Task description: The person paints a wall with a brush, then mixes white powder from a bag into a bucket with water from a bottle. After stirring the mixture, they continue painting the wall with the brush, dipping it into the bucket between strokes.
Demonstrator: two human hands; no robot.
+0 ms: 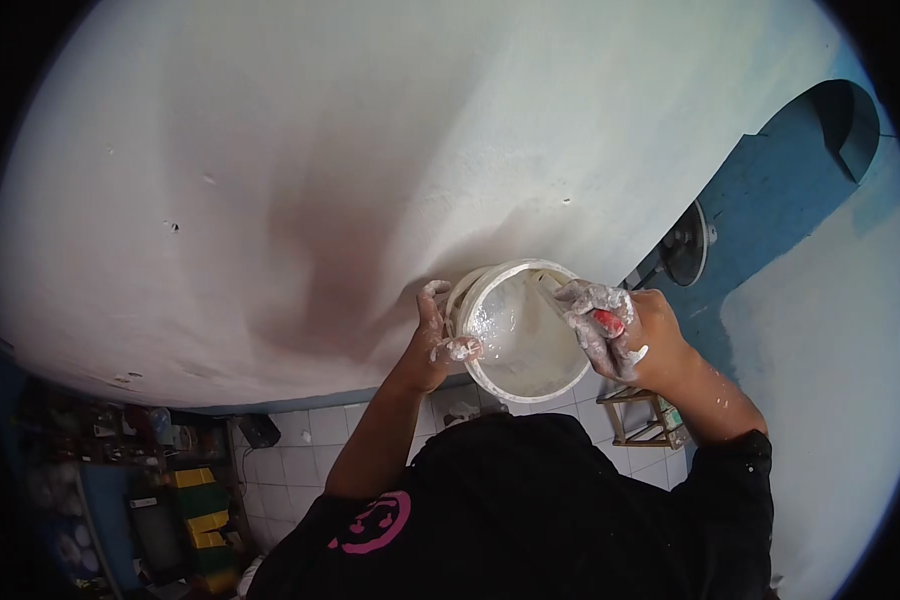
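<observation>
A round white bucket [528,394], smeared with white paint, is held up close to the wall with its mouth facing me. Wet whitish paint [520,335] coats its inside. My left hand [438,335] grips the bucket's left side, its thumb over the rim. At the right rim, my right hand [615,330] is closed around a red-handled tool [608,322], whose pale, paint-covered end points into the bucket's mouth. The fingers and the bucket's edge hide much of the tool, and I cannot tell its exact kind. Both hands are spattered with white paint.
A pale painted wall [300,140] curves across the front, with small holes in it. To the right are a fan [688,243] and a blue wall [770,215] partly covered white. Below stand a wooden stool [642,418] on the tiled floor [315,430] and cluttered shelves [100,450] at lower left.
</observation>
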